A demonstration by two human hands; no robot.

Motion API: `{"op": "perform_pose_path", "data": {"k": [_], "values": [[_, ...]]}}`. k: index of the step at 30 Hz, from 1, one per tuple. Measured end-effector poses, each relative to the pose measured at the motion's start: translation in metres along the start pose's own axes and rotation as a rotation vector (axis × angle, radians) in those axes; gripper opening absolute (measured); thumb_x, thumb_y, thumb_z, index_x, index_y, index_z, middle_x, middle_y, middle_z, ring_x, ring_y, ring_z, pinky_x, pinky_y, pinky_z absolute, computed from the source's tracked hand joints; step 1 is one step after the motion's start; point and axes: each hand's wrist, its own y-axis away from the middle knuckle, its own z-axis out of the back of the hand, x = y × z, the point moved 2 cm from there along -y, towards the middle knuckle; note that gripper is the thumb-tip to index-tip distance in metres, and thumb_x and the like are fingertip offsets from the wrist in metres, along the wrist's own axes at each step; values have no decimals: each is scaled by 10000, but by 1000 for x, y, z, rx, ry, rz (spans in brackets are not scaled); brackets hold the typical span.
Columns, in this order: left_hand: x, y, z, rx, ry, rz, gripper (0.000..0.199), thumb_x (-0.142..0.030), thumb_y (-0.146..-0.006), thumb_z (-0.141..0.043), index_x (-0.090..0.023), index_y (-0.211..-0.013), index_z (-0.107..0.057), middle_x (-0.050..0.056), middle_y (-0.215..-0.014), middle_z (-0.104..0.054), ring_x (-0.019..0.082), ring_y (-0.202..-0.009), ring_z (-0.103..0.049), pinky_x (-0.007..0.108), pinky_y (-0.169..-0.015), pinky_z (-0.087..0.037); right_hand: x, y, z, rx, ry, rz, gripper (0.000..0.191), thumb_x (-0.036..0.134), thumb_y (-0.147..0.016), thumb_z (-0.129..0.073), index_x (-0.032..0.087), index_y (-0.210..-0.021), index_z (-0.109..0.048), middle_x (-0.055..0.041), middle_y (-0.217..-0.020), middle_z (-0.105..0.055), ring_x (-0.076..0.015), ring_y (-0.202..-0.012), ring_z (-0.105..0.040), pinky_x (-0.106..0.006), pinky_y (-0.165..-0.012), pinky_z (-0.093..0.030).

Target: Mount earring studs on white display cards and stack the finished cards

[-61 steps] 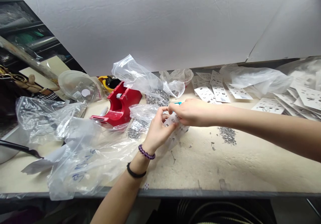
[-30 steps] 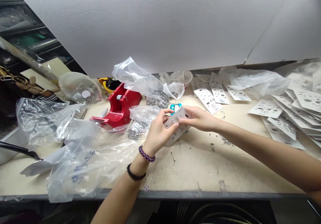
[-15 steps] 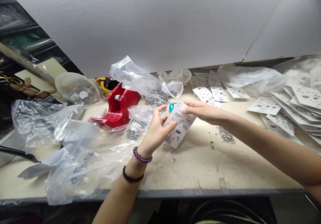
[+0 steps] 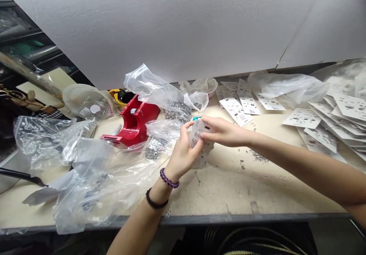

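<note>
Between my two hands is a white earring card with rows of small metallic pieces and a dark slot near its top. My left hand, with a purple bead bracelet on the wrist, grips the card's left side, thumb on its face. My right hand is closed on the upper right part, its thumb pressed on the card front. A turquoise thing shows just behind the card, mostly hidden. Small metal pieces lie scattered on the table to the right of my hands.
A red tape dispenser stands left of my hands. Clear plastic bags spread over the table's left side, and bags of small metal parts lie behind. Several filled cards are piled at the right. The table edge runs in front.
The card has been turned more upright between my hands. My left hand has shifted slightly right, and my right thumb has moved lower onto the card's face.
</note>
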Motion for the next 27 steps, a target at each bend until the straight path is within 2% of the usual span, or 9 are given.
{"op": "perform_pose_path", "data": {"k": [5, 10, 14, 17, 22, 27], "values": [[-6, -3, 6, -34, 145, 25, 604, -311, -724, -643, -211, -1202, -289, 66, -920, -628, 195, -784, -625, 306, -665, -501, 1, -3, 4, 13, -161, -60, 255, 212, -755, -540, 145, -994, -481, -66, -965, -561, -151, -823, -550, -269, -651, -479], [-12, -3, 5, 89, 261, 77, 639, -222, -711, -651, -190, -1223, -269, 95, -1020, -603, 201, -876, -607, 325, -729, -497, 0, -8, 10, 62, -311, -163, 212, 193, -777, -514, 139, -981, -494, -62, -921, -572, -132, -758, -565, -247, -618, -478], [-13, -2, 4, 143, 350, 114, 648, -188, -708, -644, -180, -1238, -271, 105, -1070, -582, 206, -926, -589, 331, -758, -489, 0, -8, 15, 79, -316, -159, 237, 186, -770, -517, 125, -998, -528, -77, -942, -586, -135, -755, -577, -237, -603, -472], [-11, -2, 4, 150, 402, 138, 594, -211, -734, -618, -167, -1232, -297, 101, -1031, -594, 207, -911, -589, 330, -739, -489, 1, -8, 17, 98, -340, -151, 263, 178, -764, -518, 116, -1018, -534, -92, -966, -595, -143, -767, -588, -242, -609, -477], [-12, -2, 2, 148, 376, 126, 563, -232, -753, -603, -168, -1221, -296, 103, -1030, -594, 213, -912, -593, 346, -740, -493, 1, -8, 16, 123, -338, -150, 230, 177, -750, -532, 109, -970, -545, -87, -919, -607, -136, -729, -590, -218, -549, -454], [-13, 0, -1, 149, 257, 146, 590, -231, -722, -641, -169, -1204, -306, 112, -1060, -577, 221, -917, -593, 350, -738, -495, 0, -8, 15, 131, -344, -143, 201, 177, -746, -536, 109, -935, -544, -79, -904, -605, -113, -681, -572, -209, -529, -437]]}}
